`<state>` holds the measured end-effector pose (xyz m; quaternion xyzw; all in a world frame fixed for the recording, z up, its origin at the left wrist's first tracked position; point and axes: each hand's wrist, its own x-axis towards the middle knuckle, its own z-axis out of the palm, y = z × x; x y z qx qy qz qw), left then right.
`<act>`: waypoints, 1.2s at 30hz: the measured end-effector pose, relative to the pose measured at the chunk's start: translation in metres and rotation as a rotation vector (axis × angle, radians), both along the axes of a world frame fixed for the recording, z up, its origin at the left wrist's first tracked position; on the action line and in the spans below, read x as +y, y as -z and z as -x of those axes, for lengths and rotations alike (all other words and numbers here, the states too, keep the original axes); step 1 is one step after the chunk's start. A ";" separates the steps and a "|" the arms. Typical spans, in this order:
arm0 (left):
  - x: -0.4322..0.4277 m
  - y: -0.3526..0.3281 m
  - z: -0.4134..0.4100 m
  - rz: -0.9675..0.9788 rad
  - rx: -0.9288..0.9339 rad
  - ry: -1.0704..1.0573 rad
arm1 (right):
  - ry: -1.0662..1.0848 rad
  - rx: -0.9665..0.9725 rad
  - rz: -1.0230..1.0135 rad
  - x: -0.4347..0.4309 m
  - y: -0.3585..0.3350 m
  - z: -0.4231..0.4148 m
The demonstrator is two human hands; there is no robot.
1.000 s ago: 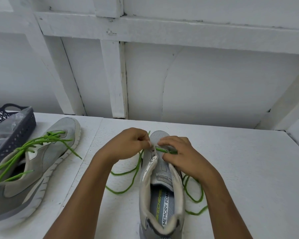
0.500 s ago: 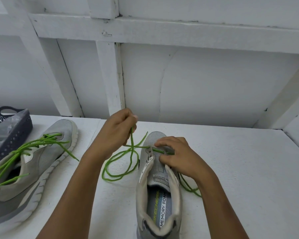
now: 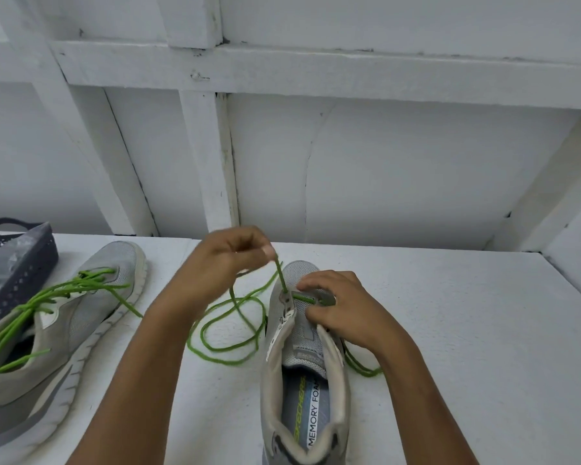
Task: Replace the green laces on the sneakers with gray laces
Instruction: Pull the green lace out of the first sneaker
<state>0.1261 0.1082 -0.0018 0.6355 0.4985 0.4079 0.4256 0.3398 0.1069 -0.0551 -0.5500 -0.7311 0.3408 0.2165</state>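
Lace (image 3: pixel 279 274) pinched in my left hand (image 3: pixel 228 260), taut above eyelet (image 3: pixel 285 293) for pulling out; my right hand (image 3: pixel 339 310) grips shoe (image 3: pixel 302 360), steadying it.

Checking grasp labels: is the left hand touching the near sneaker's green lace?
Touching. The head view shows the left hand pinching the green lace, which runs straight from its fingertips down to the sneaker.
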 end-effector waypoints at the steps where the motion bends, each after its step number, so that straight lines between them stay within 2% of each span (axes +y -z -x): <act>1: -0.001 -0.004 0.002 -0.017 -0.120 -0.014 | 0.000 0.000 0.001 0.000 0.000 0.000; 5: -0.008 -0.018 0.008 -0.026 -0.502 -0.022 | 0.003 0.008 0.004 0.001 0.000 0.001; 7: -0.008 -0.019 0.008 0.019 -0.536 -0.046 | 0.002 0.007 0.001 0.001 0.000 0.001; 8: -0.006 -0.015 0.008 0.035 -0.483 -0.074 | 0.002 0.007 -0.003 0.000 0.001 0.001; 10: -0.001 -0.006 0.007 0.063 -0.234 -0.105 | 0.007 0.012 -0.005 0.000 0.001 0.002; 14: 0.005 0.015 0.002 0.122 0.587 0.038 | 0.006 0.012 -0.003 -0.001 0.001 0.002; 15: 0.005 0.018 -0.001 0.132 0.741 0.096 | 0.005 0.011 -0.004 -0.001 0.000 0.002; 17: 0.005 0.019 -0.006 0.103 0.851 0.164 | 0.005 0.009 -0.005 -0.001 0.000 0.002; 19: 0.005 0.017 -0.006 0.035 0.737 0.163 | 0.011 0.010 0.001 -0.001 -0.001 0.001; 23: -0.001 0.001 0.003 0.062 0.158 0.075 | 0.020 0.016 -0.001 -0.001 -0.002 0.001; 27: -0.005 -0.011 0.006 0.088 -0.446 0.085 | 0.015 0.023 0.001 0.000 -0.001 0.001; 28: -0.005 -0.012 0.005 0.120 -0.526 0.071 | 0.015 0.027 -0.003 0.000 0.000 0.001; 29: -0.004 -0.011 0.004 0.148 -0.519 0.031 | 0.015 0.029 -0.006 0.000 0.000 0.001; 30: -0.003 -0.007 0.004 0.161 -0.421 -0.024 | 0.015 0.030 -0.009 0.000 0.000 0.001; 32: 0.003 0.006 0.002 0.153 -0.027 -0.098 | 0.011 0.026 -0.011 0.000 0.001 0.002; 34: 0.007 0.017 -0.003 0.150 0.419 -0.039 | 0.008 0.024 -0.010 0.000 0.001 0.001; 36: 0.007 0.024 -0.010 0.149 0.731 0.087 | 0.010 0.028 -0.008 0.000 0.001 0.001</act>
